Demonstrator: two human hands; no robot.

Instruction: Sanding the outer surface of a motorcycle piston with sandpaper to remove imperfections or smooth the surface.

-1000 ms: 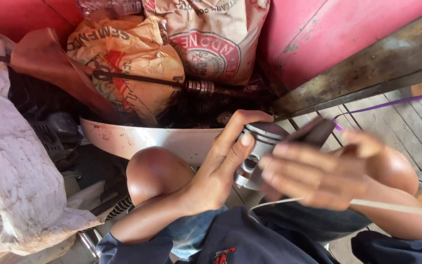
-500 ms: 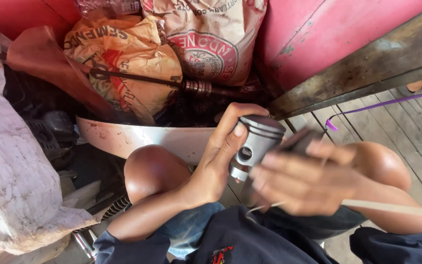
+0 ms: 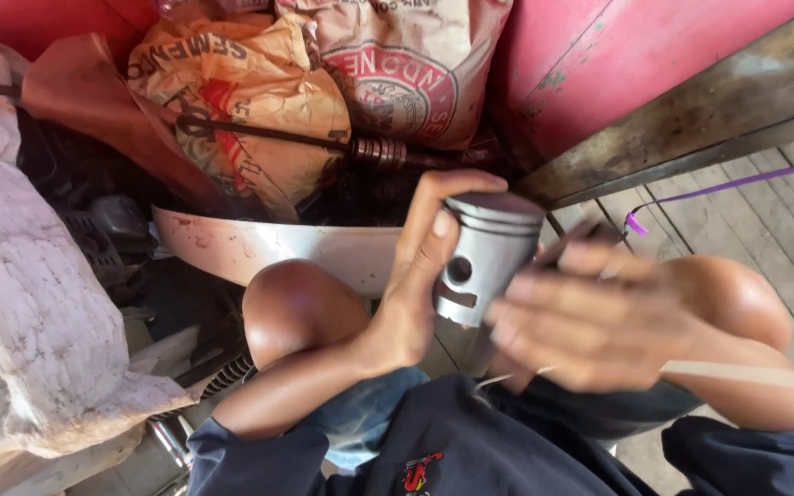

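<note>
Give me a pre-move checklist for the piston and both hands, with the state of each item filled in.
1. Left hand grips the grey piston: ok.
2. Piston crown up, pin hole facing the camera: ok.
3. Right hand steady: not ok, blurred.
4. What the right hand holds: cannot tell, only a dark blurred shape near its fingers.
5. Piston clear of the knee: ok.
6. Piston surface clean: cannot tell.

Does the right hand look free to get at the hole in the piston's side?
Probably yes: the piston sits in the left hand, hole uncovered, and the blurred right hand is right beside it.
</note>
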